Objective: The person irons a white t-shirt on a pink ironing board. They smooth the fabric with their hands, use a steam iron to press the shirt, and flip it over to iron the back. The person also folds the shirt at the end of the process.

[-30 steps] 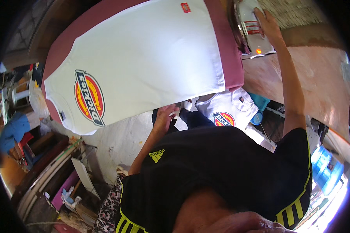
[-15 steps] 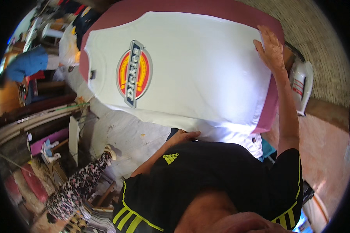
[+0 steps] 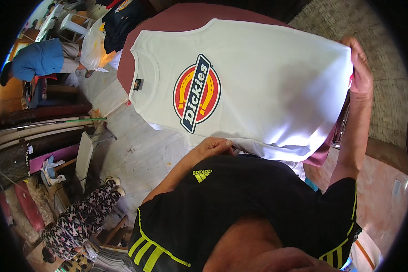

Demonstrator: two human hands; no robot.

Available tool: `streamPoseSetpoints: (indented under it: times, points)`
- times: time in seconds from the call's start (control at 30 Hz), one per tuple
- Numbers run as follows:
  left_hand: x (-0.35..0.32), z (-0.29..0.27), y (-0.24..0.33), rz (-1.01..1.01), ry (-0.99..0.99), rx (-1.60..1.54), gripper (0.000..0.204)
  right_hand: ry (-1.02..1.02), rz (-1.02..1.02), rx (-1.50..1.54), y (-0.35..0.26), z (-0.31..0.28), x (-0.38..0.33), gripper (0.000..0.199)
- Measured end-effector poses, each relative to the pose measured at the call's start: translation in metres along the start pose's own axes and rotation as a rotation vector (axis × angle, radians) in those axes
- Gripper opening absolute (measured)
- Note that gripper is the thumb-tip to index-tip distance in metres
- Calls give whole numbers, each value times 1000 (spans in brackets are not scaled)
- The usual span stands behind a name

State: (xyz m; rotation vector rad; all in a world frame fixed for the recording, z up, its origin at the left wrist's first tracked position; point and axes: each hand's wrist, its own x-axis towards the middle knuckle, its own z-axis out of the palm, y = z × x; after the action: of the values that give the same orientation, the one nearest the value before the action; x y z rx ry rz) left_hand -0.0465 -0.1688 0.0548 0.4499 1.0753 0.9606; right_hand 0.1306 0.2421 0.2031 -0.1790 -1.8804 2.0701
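Spread flat over a maroon padded board (image 3: 177, 22), a white T-shirt (image 3: 267, 90) with a round red, yellow and navy chest print (image 3: 196, 94). Long axis running from collar at 9 o'clock to hem at 3 o'clock, so lying crosswise to the body. Pinched at two points along the near and far hem end: right hand (image 3: 360, 72) at 3 o'clock, grip clenched on the hem corner, arm stretched well out; left hand (image 3: 213, 147) at 6 o'clock of the print, grip closed on the lower side edge, fingers curled under the cloth, elbow tucked close. Left grip nearer the collar, right grip at the opposite end, most of the shirt lying to 10 o'clock of both. Collar end free, untouched by either hand. Beyond the board at 9 o'clock, pale stone floor (image 3: 140, 149); further out, a crouched person in a blue top (image 3: 38, 59).
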Motion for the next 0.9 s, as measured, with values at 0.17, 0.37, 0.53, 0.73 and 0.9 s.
streamPoseSetpoints:
  times: [0.17, 0.37, 0.53, 0.73, 0.9]
  points:
    - [19, -5, -21, 299, -57, 59, 28, 2, -59, -156, -44, 57, 52, 26]
    - [39, 25, -51, 535, 375, 328, 41, 110, 336, -895, 75, 37, 37, 44]
    - [28, 45, -49, 714, 598, 983, 42, 71, 141, -1377, 155, 55, -32, 60]
    - [5, 53, -93, 711, 577, 1061, 19, 248, 266, -1288, 152, 86, -33, 57]
    - [-32, 65, -139, 690, 569, 930, 14, 182, -126, -1629, 184, 69, -5, 57]
